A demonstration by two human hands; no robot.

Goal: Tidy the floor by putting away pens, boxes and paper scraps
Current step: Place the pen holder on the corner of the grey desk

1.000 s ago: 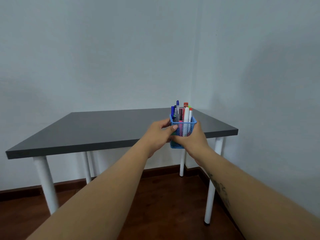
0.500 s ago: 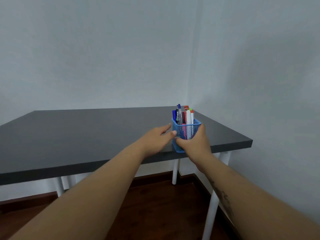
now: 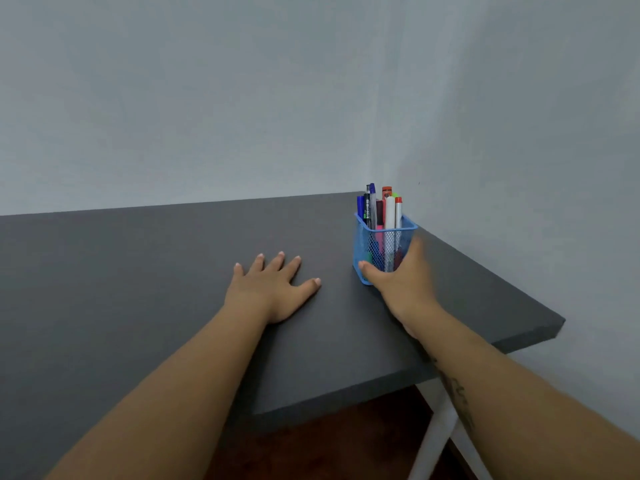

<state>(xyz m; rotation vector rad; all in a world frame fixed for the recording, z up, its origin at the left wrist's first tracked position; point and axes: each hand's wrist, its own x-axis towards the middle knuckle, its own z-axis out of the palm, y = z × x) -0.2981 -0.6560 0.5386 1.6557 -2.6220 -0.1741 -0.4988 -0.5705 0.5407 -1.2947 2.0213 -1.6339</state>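
A blue mesh pen holder point(image 3: 375, 242) stands upright on the dark grey table point(image 3: 173, 271), near its far right corner by the walls. Several pens and markers point(image 3: 381, 209) stick up out of it. My right hand point(image 3: 403, 282) wraps the holder's lower right side, thumb across its front base and fingers blurred along the right wall. My left hand point(image 3: 273, 289) lies flat on the tabletop, palm down and fingers spread, well to the left of the holder and apart from it.
Grey walls meet in a corner just behind the holder. The table's front edge point(image 3: 346, 396) runs below my forearms, with a white leg point(image 3: 433, 434) and dark wooden floor point(image 3: 329, 448) beneath.
The holder went from held in the air in front of the table to standing on the tabletop. My left hand let go and moved left, flat onto the table. The view came closer.
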